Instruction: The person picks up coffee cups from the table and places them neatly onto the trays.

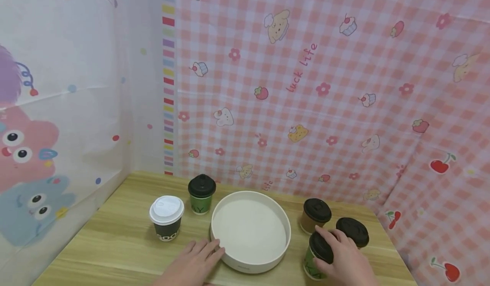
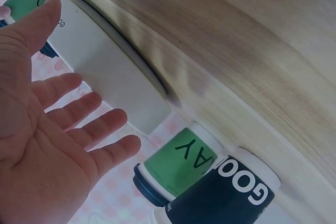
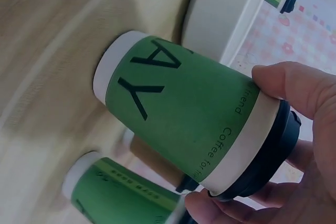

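Note:
My right hand (image 1: 349, 258) grips a green paper coffee cup (image 3: 178, 106) near its black lid (image 3: 262, 156), thumb on one side and fingers on the other. The cup stands upright on the wooden table, right of a round cream tray (image 1: 250, 228) with a low wall. At the tray's near left edge is my left hand (image 1: 195, 261), its fingertips right at the rim. In the left wrist view, that hand's fingers (image 2: 107, 124) are spread and hold nothing.
Behind the gripped cup stand a brown cup (image 1: 311, 222) with a black lid and another black-lidded cup (image 1: 352, 231). Left of the tray are a black cup (image 1: 167, 228) with a white lid and a green cup (image 1: 200, 204) with a black lid. A checked cloth (image 1: 268, 107) hangs behind the table.

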Tool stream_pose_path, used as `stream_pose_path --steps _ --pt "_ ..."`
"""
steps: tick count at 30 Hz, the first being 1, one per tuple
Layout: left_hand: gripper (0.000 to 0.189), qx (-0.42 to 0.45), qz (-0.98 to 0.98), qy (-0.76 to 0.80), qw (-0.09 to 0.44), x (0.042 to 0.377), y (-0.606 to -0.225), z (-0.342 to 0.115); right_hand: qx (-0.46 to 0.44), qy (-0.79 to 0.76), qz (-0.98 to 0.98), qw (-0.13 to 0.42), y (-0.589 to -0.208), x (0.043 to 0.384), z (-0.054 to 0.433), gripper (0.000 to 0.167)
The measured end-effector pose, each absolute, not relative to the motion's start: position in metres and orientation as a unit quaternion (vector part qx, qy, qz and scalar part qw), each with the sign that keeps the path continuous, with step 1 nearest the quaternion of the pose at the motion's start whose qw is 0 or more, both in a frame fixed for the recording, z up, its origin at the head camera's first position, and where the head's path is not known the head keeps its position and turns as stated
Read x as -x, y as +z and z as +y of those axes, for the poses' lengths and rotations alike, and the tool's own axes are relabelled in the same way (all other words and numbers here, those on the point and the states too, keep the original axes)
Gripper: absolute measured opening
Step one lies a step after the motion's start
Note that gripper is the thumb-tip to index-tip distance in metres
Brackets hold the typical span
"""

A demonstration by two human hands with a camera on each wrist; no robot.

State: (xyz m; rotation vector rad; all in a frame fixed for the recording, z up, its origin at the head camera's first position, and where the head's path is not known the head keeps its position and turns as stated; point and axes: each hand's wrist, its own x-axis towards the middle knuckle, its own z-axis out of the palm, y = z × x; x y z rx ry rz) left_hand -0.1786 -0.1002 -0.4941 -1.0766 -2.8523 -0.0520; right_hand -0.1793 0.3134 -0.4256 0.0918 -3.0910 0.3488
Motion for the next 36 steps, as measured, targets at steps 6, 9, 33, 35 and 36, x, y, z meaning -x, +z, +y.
stream_pose_path --steps 6,9,33,35,36 --pt "0.09 0.352 -0.934 -0.014 0.052 0.178 -0.495 -0.1 -0.056 0.105 -0.99 0.078 -0.407 0.182 0.299 0.08" --pt "0.089 0.352 -0.935 -0.015 0.048 0.178 -0.494 -0.099 -0.068 0.096 -0.986 0.114 -0.395 0.186 0.288 0.078" --pt "0.097 0.346 -0.937 -0.04 0.024 0.177 -0.493 -0.099 -0.12 0.107 -0.983 0.092 -0.413 0.273 0.212 0.074" --pt "0.099 0.348 -0.936 -0.04 0.026 0.177 -0.493 -0.099 -0.122 0.104 -0.983 0.09 -0.416 0.274 0.21 0.073" --pt "0.1 0.348 -0.936 -0.041 0.025 0.177 -0.493 -0.099 -0.124 0.103 -0.983 0.09 -0.417 0.275 0.209 0.073"
